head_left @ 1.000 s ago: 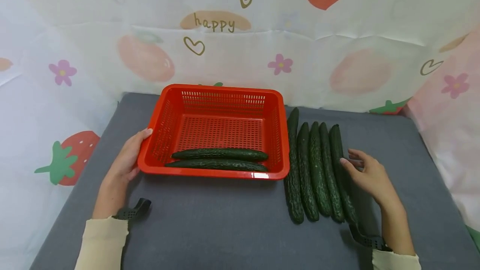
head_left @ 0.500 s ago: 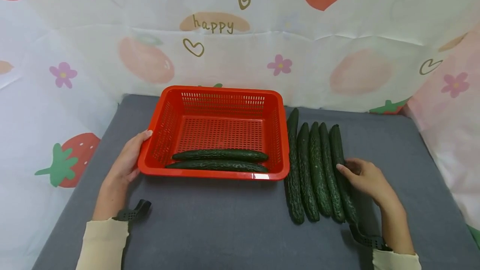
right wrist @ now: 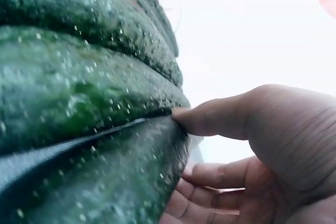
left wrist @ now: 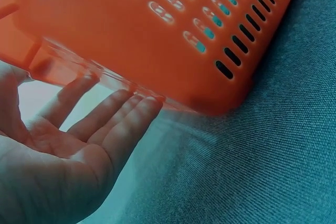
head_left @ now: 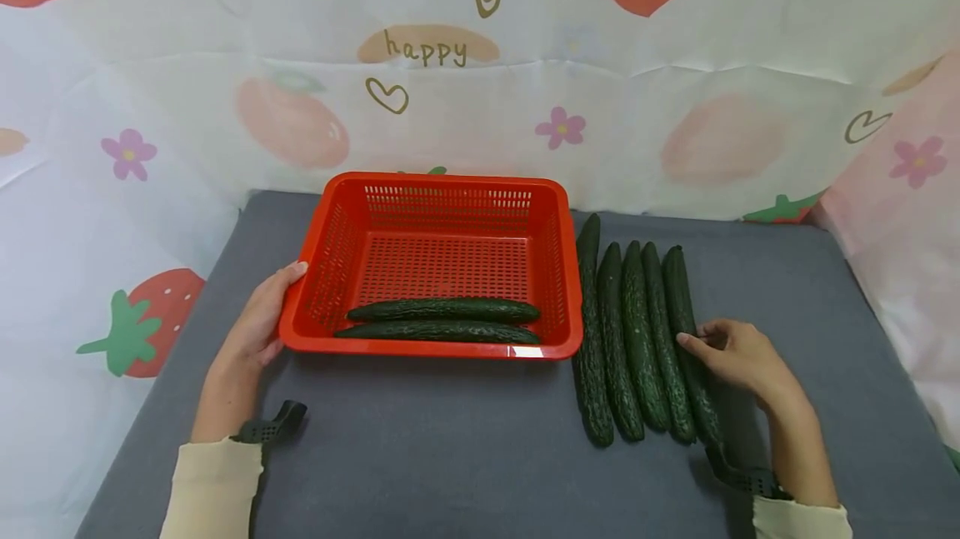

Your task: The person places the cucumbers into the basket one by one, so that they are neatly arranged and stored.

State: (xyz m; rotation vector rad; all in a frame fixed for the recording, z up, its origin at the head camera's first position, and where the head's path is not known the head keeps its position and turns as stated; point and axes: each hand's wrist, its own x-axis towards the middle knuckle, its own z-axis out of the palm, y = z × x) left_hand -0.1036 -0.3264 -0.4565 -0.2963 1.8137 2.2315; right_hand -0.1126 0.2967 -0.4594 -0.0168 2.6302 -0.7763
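Note:
My left hand (head_left: pixel 258 318) holds the left rim of a red plastic basket (head_left: pixel 431 345), thumb on top and fingers under the edge, as the left wrist view shows. Two dark green cucumbers (head_left: pixel 442 309) lie side by side inside, along the near wall. On the right, my right hand (head_left: pixel 742 360) grips the rightmost cucumber (head_left: pixel 678 285) of a row. Its thumb (right wrist: pixel 215 116) is pushed into the gap beside the neighbouring cucumber (right wrist: pixel 79 95), with the fingers (right wrist: pixel 215 182) round the outer side.
Several more cucumbers (head_left: pixel 636 331) lie close together, roughly parallel, right of the basket on the grey cloth-covered table (head_left: pixel 465 447). A white printed curtain (head_left: pixel 480 122) hangs behind the table. Black camera straps (head_left: pixel 273 424) stick out from both wrists.
My right hand has come down to the rightmost cucumber, its thumb and fingers closing round it. The left hand and the basket have stayed in place.

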